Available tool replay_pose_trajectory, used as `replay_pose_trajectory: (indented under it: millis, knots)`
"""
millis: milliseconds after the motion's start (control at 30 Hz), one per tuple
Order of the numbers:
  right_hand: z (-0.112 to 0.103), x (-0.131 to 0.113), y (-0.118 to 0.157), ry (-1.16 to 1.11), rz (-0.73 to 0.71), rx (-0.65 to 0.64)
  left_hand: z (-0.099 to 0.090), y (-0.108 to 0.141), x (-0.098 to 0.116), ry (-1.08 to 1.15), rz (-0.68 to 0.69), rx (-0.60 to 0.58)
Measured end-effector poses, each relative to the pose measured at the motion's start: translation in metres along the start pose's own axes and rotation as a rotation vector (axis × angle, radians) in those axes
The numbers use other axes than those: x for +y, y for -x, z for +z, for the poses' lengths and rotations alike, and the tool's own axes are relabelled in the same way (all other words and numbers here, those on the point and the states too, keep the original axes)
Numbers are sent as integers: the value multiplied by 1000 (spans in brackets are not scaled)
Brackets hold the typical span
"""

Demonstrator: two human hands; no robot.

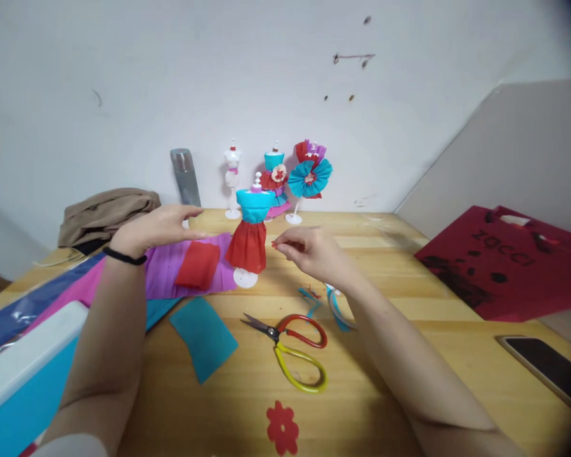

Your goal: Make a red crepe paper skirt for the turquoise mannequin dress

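Observation:
A small mannequin in a blue top and red skirt (248,246) stands on a white base in the middle of the table. To its left, above the purple paper, my left hand (164,225) is open, fingers apart, holding nothing. Just right of the skirt, my right hand (304,247) pinches a tiny red piece (274,244) between thumb and finger. Scissors (278,333) with red and yellow handles lie spread below. A red paper flower (282,428) lies near the front edge, and a blue paper piece (204,339) is left of the scissors.
Behind are three dressed mannequins (275,166) and a grey bottle (185,176). Purple paper (159,273) with a red piece (198,265), and brown cloth (107,212), lie left. A tape roll (339,310) sits under my right forearm; a red bag (499,266) and phone (547,365) are right.

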State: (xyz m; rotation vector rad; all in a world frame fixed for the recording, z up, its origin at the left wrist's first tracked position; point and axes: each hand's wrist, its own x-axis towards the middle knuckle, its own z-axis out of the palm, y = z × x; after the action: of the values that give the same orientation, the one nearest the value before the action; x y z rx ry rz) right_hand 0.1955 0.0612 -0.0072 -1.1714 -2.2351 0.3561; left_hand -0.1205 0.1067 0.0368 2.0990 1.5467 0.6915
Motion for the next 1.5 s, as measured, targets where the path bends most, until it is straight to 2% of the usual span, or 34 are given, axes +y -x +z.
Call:
replay_pose_trajectory:
  millis: [67, 133, 200, 300, 400, 500, 700, 833, 1033, 1233, 1333, 1500]
  knots:
    - [2, 3, -2, 20, 18, -20, 11, 4, 20, 46, 59, -34]
    - [4, 5, -3, 41, 28, -44, 28, -1, 31, 211, 193, -48]
    - [5, 6, -4, 58, 36, -68, 49, -10, 34, 342, 281, -84]
    - [5, 7, -4, 69, 52, -81, 78, -21, 35, 538, 333, -107]
    - [7, 9, -5, 67, 68, -40, 96, -23, 38, 677, 272, -75]
    - [10, 11, -6, 84, 69, -32, 105, -21, 42, 777, 201, -33]
    - [11, 13, -7, 107, 74, -96, 105, -22, 43, 775, 184, 74]
    - [3, 12, -5, 100, 65, -152, 96, -25, 38, 927, 122, 168]
    - [-2, 17, -4, 97, 53, -232, 82, -33, 24, 1226, 5, 58]
    - [-4, 23, -3, 115, 11, -300, 84, -39, 13, 1364, -179, -22]
    - [-6, 21, -2, 65, 11, -295, 85, -39, 12, 1377, -150, -49]
    - [-2, 14, -1, -164, 123, -268, 83, -34, 19, 1289, -80, -24]
